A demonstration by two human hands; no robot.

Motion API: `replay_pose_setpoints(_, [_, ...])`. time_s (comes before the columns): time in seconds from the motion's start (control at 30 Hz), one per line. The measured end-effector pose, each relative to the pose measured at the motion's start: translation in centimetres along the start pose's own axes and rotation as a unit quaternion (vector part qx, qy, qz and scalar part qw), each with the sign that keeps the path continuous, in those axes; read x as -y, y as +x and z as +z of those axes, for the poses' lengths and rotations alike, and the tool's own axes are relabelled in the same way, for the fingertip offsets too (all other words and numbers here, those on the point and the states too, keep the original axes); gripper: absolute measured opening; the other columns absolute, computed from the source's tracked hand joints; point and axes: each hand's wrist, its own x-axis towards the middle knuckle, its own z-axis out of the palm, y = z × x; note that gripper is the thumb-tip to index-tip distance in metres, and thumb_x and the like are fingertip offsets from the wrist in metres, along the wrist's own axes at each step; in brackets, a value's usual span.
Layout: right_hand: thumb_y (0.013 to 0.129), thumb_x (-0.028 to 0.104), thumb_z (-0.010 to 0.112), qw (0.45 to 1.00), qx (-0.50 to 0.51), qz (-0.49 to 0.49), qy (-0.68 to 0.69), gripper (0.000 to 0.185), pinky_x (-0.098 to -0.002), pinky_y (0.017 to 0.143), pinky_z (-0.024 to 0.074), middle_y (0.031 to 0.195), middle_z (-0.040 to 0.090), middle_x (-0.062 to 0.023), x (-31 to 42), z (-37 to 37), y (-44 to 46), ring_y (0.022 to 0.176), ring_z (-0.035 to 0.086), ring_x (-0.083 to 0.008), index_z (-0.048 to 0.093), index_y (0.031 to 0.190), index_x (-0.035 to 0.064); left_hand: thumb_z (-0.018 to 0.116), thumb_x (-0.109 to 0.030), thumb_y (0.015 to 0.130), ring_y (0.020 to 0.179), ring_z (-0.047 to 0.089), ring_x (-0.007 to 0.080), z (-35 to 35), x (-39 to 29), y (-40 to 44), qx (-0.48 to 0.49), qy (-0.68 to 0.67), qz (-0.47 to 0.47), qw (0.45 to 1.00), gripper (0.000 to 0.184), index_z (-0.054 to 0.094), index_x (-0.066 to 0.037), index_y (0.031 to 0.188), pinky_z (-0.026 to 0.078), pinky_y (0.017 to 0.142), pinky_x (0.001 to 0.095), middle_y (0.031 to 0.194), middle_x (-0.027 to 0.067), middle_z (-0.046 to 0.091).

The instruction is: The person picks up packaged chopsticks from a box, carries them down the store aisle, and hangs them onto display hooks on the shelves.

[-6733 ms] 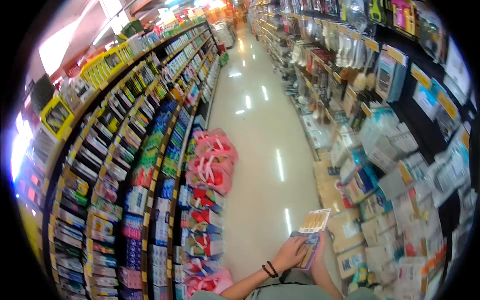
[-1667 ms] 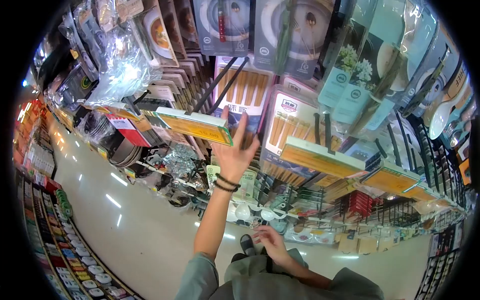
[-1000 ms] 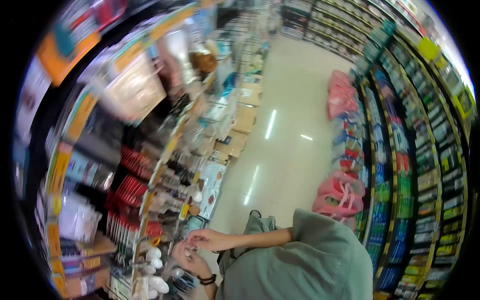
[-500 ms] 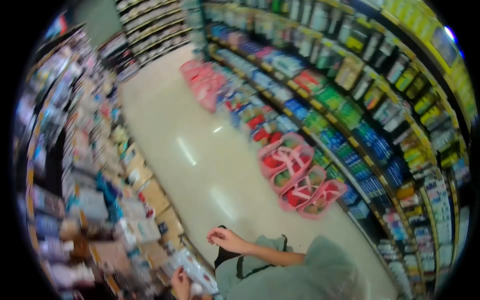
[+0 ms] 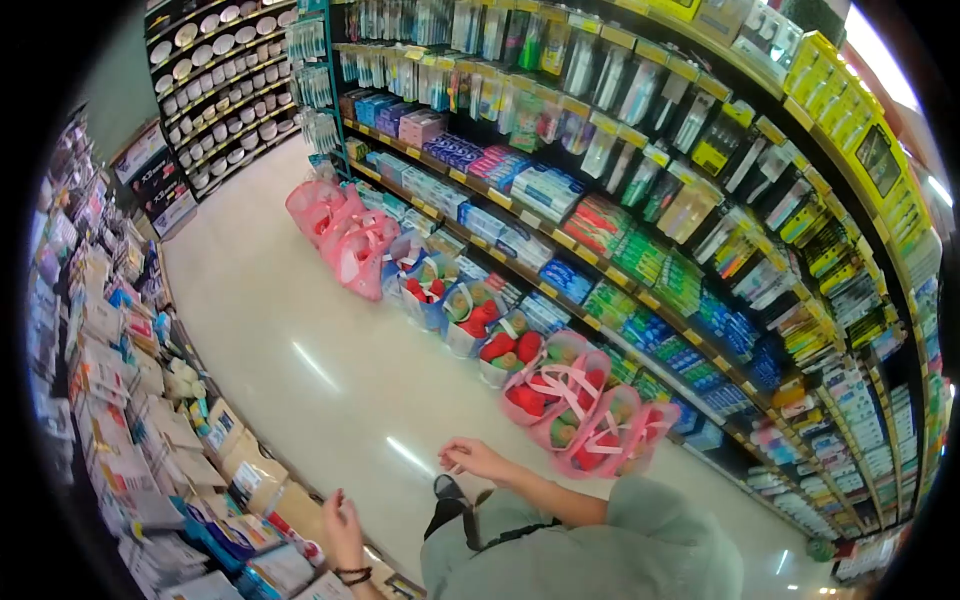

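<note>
My right hand hangs in front of my grey-green shirt, over the aisle floor. Its fingers are loosely bent and nothing shows in them. My left hand is held low on the left, fingers slightly apart and empty, a dark bracelet round the wrist. Nearest to it are packaged goods on the left shelf, including a brown paper-coloured package. To the right of my right hand, pink bags with red and green contents stand on the floor; neither hand touches them.
A pale shiny floor runs along the aisle. Boxes and hanging packs fill the right shelves. More pink bags and blue-and-white bags line their base. Bowls stand on far shelves. My dark shoe is below.
My view has swung right and become sharper, so the shelves and bags sit further left. My left hand has risen slightly in view; my right hand stays in front of me.
</note>
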Motion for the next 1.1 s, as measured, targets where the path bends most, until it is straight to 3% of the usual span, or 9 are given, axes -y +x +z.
replay_pose_setpoints(0.1, [0.101,0.022,0.052,1.0,-0.02,-0.014,0.017,0.02,-0.0277,0.077,0.0507,0.098,0.065,-0.0015,2.4,0.9,5.2,0.09,0.063,-0.0116,0.062,0.111,0.0075,0.066,-0.016,0.089,0.107,0.06,0.0371,1.5,-3.1,5.5,0.116,0.215,0.111,0.963,0.032,0.063,-0.002,0.118,0.047,0.094,0.0445,0.114,0.0204,0.065])
replay_pose_setpoints(0.3, [0.102,0.02,0.051,0.999,-0.001,-0.051,0.0,0.019,-0.0272,0.079,0.0504,0.099,0.065,-0.0027,9.2,3.1,17.0,0.092,0.061,-0.0116,0.061,0.111,0.0063,0.068,-0.017,0.086,0.105,0.061,0.0382,0.0,-6.8,19.1,0.235,0.15,0.093,0.956,0.031,0.065,-0.002,0.114,0.048,0.093,0.0447,0.112,0.019,0.066])
replay_pose_setpoints(0.43, [0.103,0.018,0.052,0.999,0.028,-0.036,0.019,0.017,-0.027,0.081,0.0493,0.098,0.064,-0.0025,11.3,5.3,28.1,0.092,0.06,-0.0114,0.06,0.109,0.0047,0.067,-0.01,0.087,0.106,0.061,0.0378,-7.2,-7.4,36.7,0.037,0.169,0.11,0.979,0.028,0.065,-0.001,0.114,0.048,0.094,0.043,0.115,0.0186,0.066])
replay_pose_setpoints(0.53, [0.102,0.017,0.052,1.0,0.022,-0.018,-0.007,0.017,-0.0268,0.079,0.0493,0.096,0.064,-0.0021,11.9,7.1,36.9,0.09,0.06,-0.0109,0.061,0.108,0.0046,0.063,-0.007,0.091,0.106,0.062,0.0292,-9.7,-9.5,45.0,-0.088,0.034,0.076,0.993,0.027,0.064,-0.001,0.117,0.048,0.092,0.0386,0.116,0.0166,0.066])
replay_pose_setpoints(0.6, [0.101,0.016,0.052,0.999,0.041,-0.013,-0.004,0.016,-0.0271,0.078,0.0494,0.095,0.064,-0.0019,14.3,8.5,45.5,0.088,0.06,-0.0111,0.061,0.106,0.0043,0.065,-0.01,0.091,0.106,0.062,0.0261,-8.3,-8.3,51.5,-0.113,-0.087,-0.016,0.99,0.027,0.065,0.0,0.116,0.048,0.089,0.0353,0.115,0.0149,0.067])
replay_pose_setpoints(0.7, [0.101,0.015,0.051,0.999,0.038,-0.003,-0.006,0.017,-0.0267,0.079,0.0493,0.095,0.064,-0.0026,20.7,12.2,52.1,0.089,0.061,-0.0111,0.061,0.108,0.0035,0.068,-0.017,0.089,0.098,0.066,0.0215,-9.2,-3.8,56.9,0.033,0.063,-0.033,0.997,0.029,0.068,-0.001,0.113,0.049,0.084,0.032,0.109,0.0116,0.071])
replay_pose_setpoints(0.8, [0.101,0.014,0.052,0.998,0.059,-0.028,-0.005,0.017,-0.0265,0.08,0.0492,0.095,0.064,-0.0031,27.9,13.5,57.5,0.09,0.061,-0.0109,0.061,0.109,0.0026,0.068,-0.016,0.09,0.096,0.067,0.0193,-13.6,1.0,61.6,0.003,0.021,-0.146,0.989,0.027,0.069,-0.001,0.112,0.051,0.081,0.0323,0.108,0.0118,0.072])
replay_pose_setpoints(0.87, [0.101,0.014,0.052,0.994,0.084,-0.047,-0.051,0.017,-0.0265,0.081,0.0492,0.096,0.065,-0.0035,30.0,14.3,61.5,0.091,0.061,-0.011,0.061,0.11,0.0019,0.068,-0.013,0.092,0.09,0.068,0.0152,-16.6,5.3,65.8,-0.048,0.085,-0.108,0.989,0.026,0.068,0.0,0.114,0.054,0.075,0.0296,0.101,0.009,0.072])
replay_pose_setpoints(1.1, [0.1,0.017,0.055,0.989,0.079,-0.05,-0.114,0.022,-0.028,0.084,0.0507,0.1,0.068,-0.0064,36.9,17.9,77.3,0.096,0.064,-0.0133,0.062,0.11,-0.0006,0.067,-0.009,0.091,0.092,0.065,0.0157,-22.0,3.1,84.2,-0.083,-0.064,-0.115,0.988,0.027,0.067,0.0,0.116,0.053,0.078,0.0292,0.103,0.0084,0.07])
